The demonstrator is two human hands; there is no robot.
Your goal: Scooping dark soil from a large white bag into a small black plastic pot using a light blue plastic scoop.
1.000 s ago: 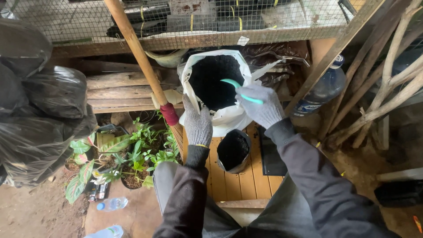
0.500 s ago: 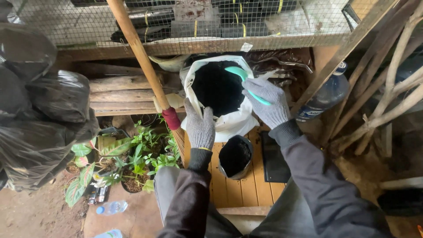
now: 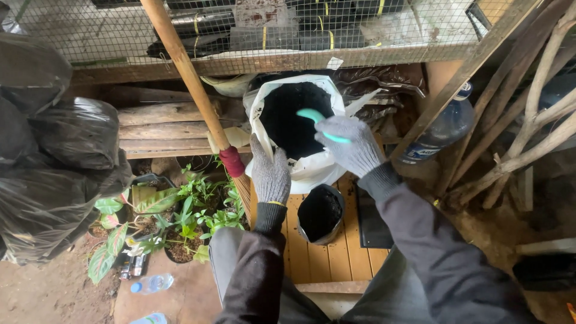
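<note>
- The right hand (image 3: pixel 353 149), in a grey knitted glove, is clenched round the handle of a small turquoise plastic trowel (image 3: pixel 318 120); the trowel's blade sticks out past the fingers over the open mouth of a white plastic sack of dark soil (image 3: pixel 294 120).
- The left hand (image 3: pixel 270 171), gloved alike, has its fingers up against the sack's near rim; whether it pinches the rim I cannot tell.
- Just below and between the two hands stands a small black plastic grow bag part-filled with soil (image 3: pixel 320 213), on a floor of yellow wooden slats (image 3: pixel 312 252).
- To the left of the left hand leans a long wooden pole with a red wrapped band (image 3: pixel 198 90), and beyond it stand leafy green potted plants (image 3: pixel 180 210).
- To the right of the right hand, a large clear plastic water bottle (image 3: pixel 441 129) leans against timber.
</note>
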